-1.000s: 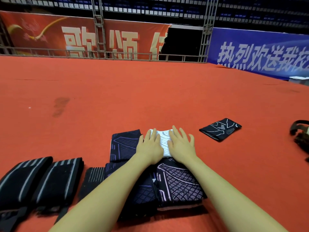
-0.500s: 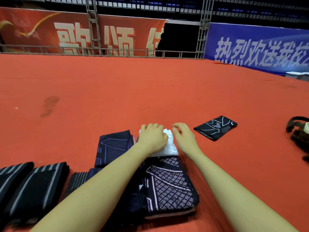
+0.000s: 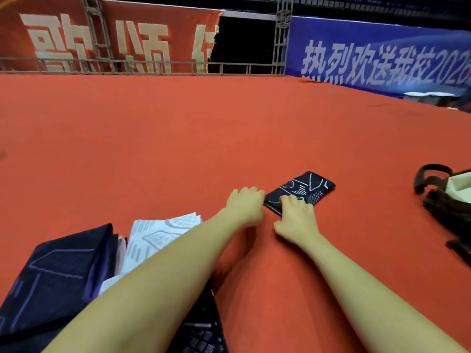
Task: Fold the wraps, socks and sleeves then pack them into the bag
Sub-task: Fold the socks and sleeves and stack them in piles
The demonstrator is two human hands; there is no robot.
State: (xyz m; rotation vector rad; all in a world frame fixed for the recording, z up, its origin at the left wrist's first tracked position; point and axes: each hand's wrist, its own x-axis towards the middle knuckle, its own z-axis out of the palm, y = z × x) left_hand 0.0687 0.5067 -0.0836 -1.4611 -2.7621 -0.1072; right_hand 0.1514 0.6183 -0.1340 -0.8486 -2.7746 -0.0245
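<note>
A small folded black sleeve (image 3: 309, 187) with white line print lies on the red carpet at centre right. My right hand (image 3: 297, 216) has its fingers curled over the sleeve's near corner. My left hand (image 3: 246, 205) is curled against the sleeve's left corner, fingertips hidden. A folded white patterned piece (image 3: 158, 235) lies at lower left beside a folded dark navy piece (image 3: 61, 273). A black grid-patterned piece (image 3: 201, 335) shows under my left forearm. The dark bag (image 3: 443, 200) sits at the right edge, its strap looped up.
Red carpet (image 3: 178, 138) stretches ahead to a metal railing (image 3: 153, 66) with red and blue banners behind it. A low pale object (image 3: 428, 96) sits at the far right edge of the carpet.
Both hands left the white folded piece and moved right and forward to the folded black sleeve. The view swung right, so the striped wraps dropped out of sight.
</note>
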